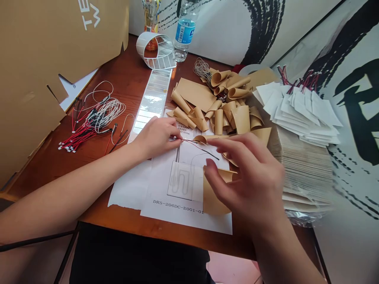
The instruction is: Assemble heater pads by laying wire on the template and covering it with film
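Observation:
My left hand [161, 136] is closed in a pinch on a thin red-and-black wire lead [189, 142]. The lead reaches right, above a printed paper sheet [189, 217], and a black-sleeved end shows near my right hand [245, 173]. That hand is raised with thumb and fingers apart, holding nothing that I can see. Beneath the hands, a pale square with a winding line [181, 180] shows on the sheet; I cannot tell if it is printed or a separate pad. A curled piece of brown paper [216, 193] lies beside it, partly behind my right thumb.
Bundled wires [97, 118] lie left. A label roll [145, 43] trails its strip [154, 94] toward me, with a water bottle [184, 35] behind. Curled brown papers [219, 114] heap beyond the sheet. At right, white packets [308, 110] top a tall stack [304, 157]. A carton [59, 39] stands left.

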Demonstrator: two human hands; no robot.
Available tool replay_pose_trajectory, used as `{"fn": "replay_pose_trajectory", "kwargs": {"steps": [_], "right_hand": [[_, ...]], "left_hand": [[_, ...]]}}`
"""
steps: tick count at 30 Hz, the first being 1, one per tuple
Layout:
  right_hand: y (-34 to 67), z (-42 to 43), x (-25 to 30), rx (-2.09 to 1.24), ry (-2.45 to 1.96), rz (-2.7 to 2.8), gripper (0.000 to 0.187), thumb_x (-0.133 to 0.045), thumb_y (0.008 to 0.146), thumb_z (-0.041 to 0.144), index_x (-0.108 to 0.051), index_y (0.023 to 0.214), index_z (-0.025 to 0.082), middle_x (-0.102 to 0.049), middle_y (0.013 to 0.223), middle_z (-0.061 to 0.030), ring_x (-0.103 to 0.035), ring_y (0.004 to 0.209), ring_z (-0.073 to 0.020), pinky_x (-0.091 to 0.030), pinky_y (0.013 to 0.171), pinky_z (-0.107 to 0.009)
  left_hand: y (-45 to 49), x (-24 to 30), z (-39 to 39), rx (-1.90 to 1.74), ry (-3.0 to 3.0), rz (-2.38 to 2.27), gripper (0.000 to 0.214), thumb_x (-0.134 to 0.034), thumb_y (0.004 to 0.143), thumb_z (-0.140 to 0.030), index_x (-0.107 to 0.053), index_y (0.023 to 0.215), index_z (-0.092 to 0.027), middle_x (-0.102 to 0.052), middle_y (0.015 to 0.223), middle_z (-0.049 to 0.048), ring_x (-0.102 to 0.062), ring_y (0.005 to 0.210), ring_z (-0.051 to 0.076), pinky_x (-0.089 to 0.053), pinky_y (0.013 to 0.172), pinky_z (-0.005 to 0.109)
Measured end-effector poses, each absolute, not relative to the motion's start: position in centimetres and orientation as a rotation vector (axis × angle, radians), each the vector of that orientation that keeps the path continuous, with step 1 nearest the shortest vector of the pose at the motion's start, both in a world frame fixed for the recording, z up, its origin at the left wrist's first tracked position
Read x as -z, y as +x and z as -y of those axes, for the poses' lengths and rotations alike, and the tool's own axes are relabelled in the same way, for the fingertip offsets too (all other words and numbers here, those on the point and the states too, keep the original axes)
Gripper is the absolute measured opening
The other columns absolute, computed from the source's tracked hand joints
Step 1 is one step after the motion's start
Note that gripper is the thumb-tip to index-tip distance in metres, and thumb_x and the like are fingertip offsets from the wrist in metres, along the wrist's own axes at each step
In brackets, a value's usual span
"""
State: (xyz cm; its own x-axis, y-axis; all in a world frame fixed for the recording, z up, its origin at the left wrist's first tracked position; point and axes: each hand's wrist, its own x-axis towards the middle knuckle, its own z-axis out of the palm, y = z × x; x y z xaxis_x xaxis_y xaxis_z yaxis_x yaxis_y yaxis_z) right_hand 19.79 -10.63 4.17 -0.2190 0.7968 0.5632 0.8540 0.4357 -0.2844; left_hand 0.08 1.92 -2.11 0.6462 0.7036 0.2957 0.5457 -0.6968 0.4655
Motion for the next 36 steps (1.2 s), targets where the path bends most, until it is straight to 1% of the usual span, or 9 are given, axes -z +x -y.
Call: {"fn": "replay_pose_trajectory", "kwargs": {"steps": [3, 7, 9, 14, 18, 22, 26, 32, 36], "right_hand": [[19.3, 10.1, -3.1, 0.277, -1.361, 2.057, 0.026, -0.070, 0.091, 0.021, -0.070, 0.117, 0.027, -0.073, 0.101, -0.0085, -0.065, 0.090, -0.0272, -0.049, 0.079, -0.044], [18.9, 9.1, -1.7, 0.291, -1.341, 2.022, 0.010, -0.069, 0.095, 0.023, -0.073, 0.103, 0.028, -0.076, 0.091, -0.0037, -0.064, 0.083, -0.0229, -0.045, 0.077, -0.041], [18.7, 8.8, -1.4, 0.298, -1.337, 2.036, 0.007, -0.068, 0.096, 0.026, -0.074, 0.099, 0.029, -0.076, 0.088, -0.0021, -0.064, 0.083, -0.0220, -0.043, 0.078, -0.041], [18.0, 9.0, -1.4, 0.263, -1.317, 2.090, 0.011, -0.066, 0.097, 0.023, -0.072, 0.089, 0.029, -0.076, 0.084, -0.0014, -0.065, 0.081, -0.0218, -0.039, 0.077, -0.041], [17.6, 9.4, -1.1, 0.272, -1.288, 2.114, 0.013, -0.067, 0.096, 0.020, -0.071, 0.086, 0.028, -0.075, 0.084, -0.0006, -0.061, 0.082, -0.0204, -0.037, 0.079, -0.040], [17.2, 9.8, -0.8, 0.206, -1.208, 2.188, 0.015, -0.068, 0.093, 0.015, -0.069, 0.082, 0.025, -0.072, 0.079, 0.0011, -0.057, 0.080, -0.0182, -0.035, 0.079, -0.038], [16.9, 10.2, -0.7, 0.153, -1.201, 2.209, 0.012, -0.071, 0.092, 0.016, -0.068, 0.083, 0.024, -0.074, 0.081, 0.0013, -0.058, 0.084, -0.0195, -0.035, 0.080, -0.039], [16.8, 10.4, -0.7, 0.148, -1.197, 2.210, 0.011, -0.071, 0.092, 0.015, -0.068, 0.085, 0.024, -0.076, 0.082, 0.0018, -0.060, 0.086, -0.0203, -0.035, 0.082, -0.040], [16.9, 10.5, -0.5, 0.129, -1.204, 2.220, 0.011, -0.071, 0.092, 0.015, -0.069, 0.085, 0.023, -0.076, 0.081, 0.0016, -0.059, 0.085, -0.0198, -0.035, 0.080, -0.039]], "left_hand": [[0.0, 2.0, -1.9, -0.653, 2.532, -0.979, 0.017, -0.066, 0.089, -0.025, -0.081, 0.082, -0.021, -0.068, 0.082, 0.0017, -0.060, 0.074, 0.014, -0.045, 0.071, 0.031], [-0.1, 1.8, -2.0, -0.623, 2.516, -0.971, 0.016, -0.067, 0.088, -0.025, -0.082, 0.085, -0.021, -0.069, 0.085, 0.0024, -0.062, 0.078, 0.015, -0.046, 0.074, 0.032], [-0.2, 1.8, -2.1, -0.604, 2.508, -0.971, 0.014, -0.068, 0.088, -0.025, -0.082, 0.086, -0.022, -0.069, 0.084, 0.0022, -0.062, 0.078, 0.016, -0.046, 0.075, 0.033], [-0.5, 1.7, -2.4, -0.577, 2.460, -0.972, 0.013, -0.072, 0.086, -0.028, -0.083, 0.089, -0.024, -0.068, 0.085, 0.0022, -0.064, 0.084, 0.018, -0.047, 0.077, 0.033], [-0.6, 1.5, -2.6, -0.522, 2.350, -0.986, 0.015, -0.074, 0.083, -0.029, -0.083, 0.095, -0.026, -0.071, 0.091, 0.0020, -0.066, 0.093, 0.021, -0.047, 0.087, 0.037], [-0.5, 1.1, -2.6, -0.452, 2.302, -1.054, 0.019, -0.066, 0.089, -0.022, -0.083, 0.096, -0.027, -0.074, 0.098, 0.0023, -0.067, 0.097, 0.022, -0.043, 0.094, 0.041], [-0.1, 1.1, -2.6, -0.443, 2.268, -1.126, 0.014, -0.068, 0.090, -0.026, -0.082, 0.091, -0.026, -0.076, 0.097, 0.0013, -0.067, 0.097, 0.023, -0.037, 0.099, 0.046], [0.4, 1.3, -2.5, -0.490, 2.255, -1.172, 0.013, -0.068, 0.089, -0.025, -0.081, 0.086, -0.026, -0.078, 0.093, -0.0002, -0.068, 0.095, 0.023, -0.036, 0.097, 0.045], [0.5, 1.4, -2.4, -0.521, 2.249, -1.190, 0.011, -0.070, 0.086, -0.023, -0.081, 0.084, -0.025, -0.078, 0.089, -0.0003, -0.068, 0.092, 0.022, -0.038, 0.092, 0.043]]}}
